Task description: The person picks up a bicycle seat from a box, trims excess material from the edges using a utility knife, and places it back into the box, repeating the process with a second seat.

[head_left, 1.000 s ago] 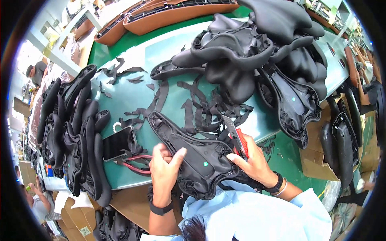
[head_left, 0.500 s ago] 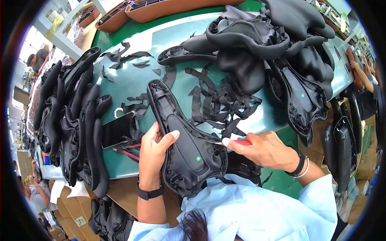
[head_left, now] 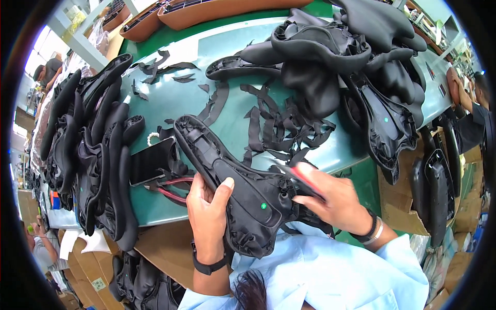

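A black bicycle-type saddle (head_left: 240, 187) is held underside up at the table's near edge, its narrow nose pointing far left. Gathered black cover material lines its rim, and a small green sticker marks the base. My left hand (head_left: 208, 214) grips the saddle's left side, thumb on top and fingers underneath. My right hand (head_left: 331, 201) is closed round a red-handled knife (head_left: 306, 182), smeared by motion, beside the saddle's right edge. Whether the blade touches the cover cannot be made out. Loose black trimmed strips (head_left: 273, 126) lie beyond the saddle.
Stacked black saddles (head_left: 98, 150) stand at the left, and more saddles (head_left: 320, 57) are heaped at the far right. Left of my left hand are a dark phone (head_left: 153, 162), red-handled pliers (head_left: 173, 191) and a bead string (head_left: 152, 138). A cardboard box (head_left: 398, 188) stands at right.
The saddle's nose has swung left and nearer to me, with my left hand moving slightly down and right. My right hand has shifted the knife, and its tip now points up and left.
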`<state>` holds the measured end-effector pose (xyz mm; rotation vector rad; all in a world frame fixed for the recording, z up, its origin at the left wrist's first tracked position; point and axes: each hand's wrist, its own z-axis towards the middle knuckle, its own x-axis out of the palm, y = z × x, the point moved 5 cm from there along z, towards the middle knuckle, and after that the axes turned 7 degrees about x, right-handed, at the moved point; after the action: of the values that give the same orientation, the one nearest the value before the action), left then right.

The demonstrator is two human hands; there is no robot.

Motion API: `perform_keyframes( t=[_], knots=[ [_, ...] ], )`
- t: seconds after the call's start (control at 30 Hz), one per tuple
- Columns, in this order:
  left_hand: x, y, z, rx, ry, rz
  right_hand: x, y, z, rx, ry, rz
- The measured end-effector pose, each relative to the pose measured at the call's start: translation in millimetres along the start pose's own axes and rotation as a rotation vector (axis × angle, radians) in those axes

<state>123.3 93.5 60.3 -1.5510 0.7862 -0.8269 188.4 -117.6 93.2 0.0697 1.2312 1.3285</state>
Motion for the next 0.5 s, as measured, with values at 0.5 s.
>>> perform_keyframes(
  t=[0.5],
  knots=[
    [5, -3, -14, 0.435, -0.19, 0.753, 15, -53, 38, 0.53, 0.122, 0.325]
  ],
)
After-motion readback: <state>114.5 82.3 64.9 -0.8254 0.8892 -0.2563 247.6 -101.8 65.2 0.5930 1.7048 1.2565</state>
